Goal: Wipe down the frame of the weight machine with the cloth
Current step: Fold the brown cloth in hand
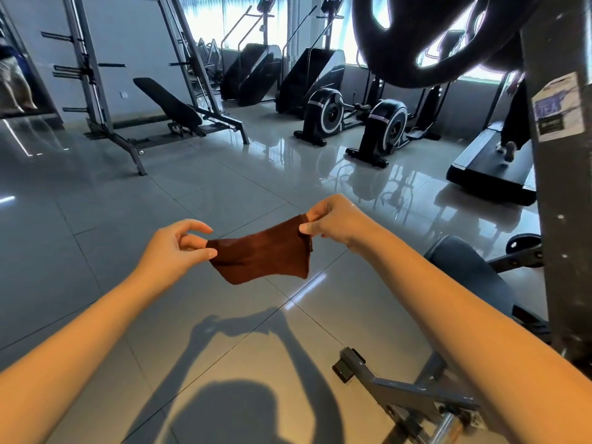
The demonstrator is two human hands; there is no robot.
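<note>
A small dark brown cloth hangs stretched between both hands above the tiled floor. My left hand pinches its left corner between thumb and fingers. My right hand pinches its right upper corner. The weight machine's grey upright frame post, with a sticker on it, stands at the far right, apart from the cloth. Its padded seat and a low grey base bar lie to the right, below my right forearm. A black curved handle hangs overhead at the top right.
A squat rack with an incline bench stands at the back left. Stair climbers and ellipticals line the windows. A person walks on a treadmill at the right. Glossy floor tiles spread ahead.
</note>
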